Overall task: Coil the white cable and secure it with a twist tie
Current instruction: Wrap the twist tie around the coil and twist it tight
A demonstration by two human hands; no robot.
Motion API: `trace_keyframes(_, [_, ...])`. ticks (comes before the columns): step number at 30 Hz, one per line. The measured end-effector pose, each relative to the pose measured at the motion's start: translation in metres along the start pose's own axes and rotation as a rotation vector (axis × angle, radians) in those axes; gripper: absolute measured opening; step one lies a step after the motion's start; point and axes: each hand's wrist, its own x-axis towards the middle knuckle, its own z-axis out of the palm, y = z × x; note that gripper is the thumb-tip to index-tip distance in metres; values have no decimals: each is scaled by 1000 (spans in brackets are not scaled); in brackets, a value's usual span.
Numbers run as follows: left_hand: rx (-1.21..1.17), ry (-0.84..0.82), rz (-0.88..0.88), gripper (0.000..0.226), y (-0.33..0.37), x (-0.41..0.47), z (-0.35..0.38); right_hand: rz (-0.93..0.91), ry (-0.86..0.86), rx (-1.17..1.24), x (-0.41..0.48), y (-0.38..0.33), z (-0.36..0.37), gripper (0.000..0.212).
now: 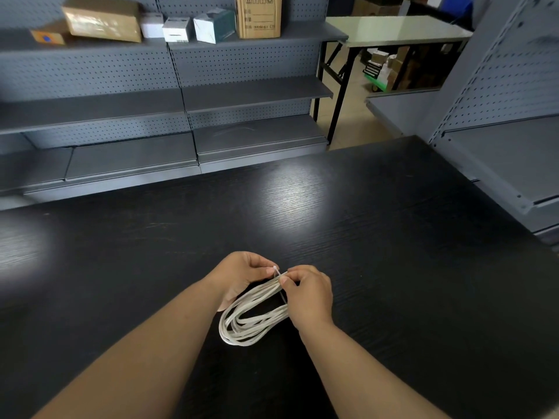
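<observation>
I see both hands meeting over the table (378, 237), fingertips almost touching. Left hand (242, 275): fingers curled, cupped round the far end of the cable (251, 320), thumb and forefinger closed on one end of the tie (276, 271). Right hand (308, 293): fingers bent in, thumb and forefinger pinched on the tie's other end, just right of the left fingertips. The tie shows as a short white strip between the two pinches, sitting on top of the bundled strands; I cannot tell how many turns it has. The cable is coiled in several long loops, its top end gathered between the hands and the rest trailing back toward me, below the left hand and left of the right wrist. Loose end of the coil rests on the tabletop. Beyond the hands, well apart: shelves (251, 95), boxes (102, 19) on the top one.
</observation>
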Motion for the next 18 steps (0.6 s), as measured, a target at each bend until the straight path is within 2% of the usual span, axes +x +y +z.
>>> trace_keyframes(18, [16,-13,41,7,0,-2,2,30,44,3,-4,-4,3,14])
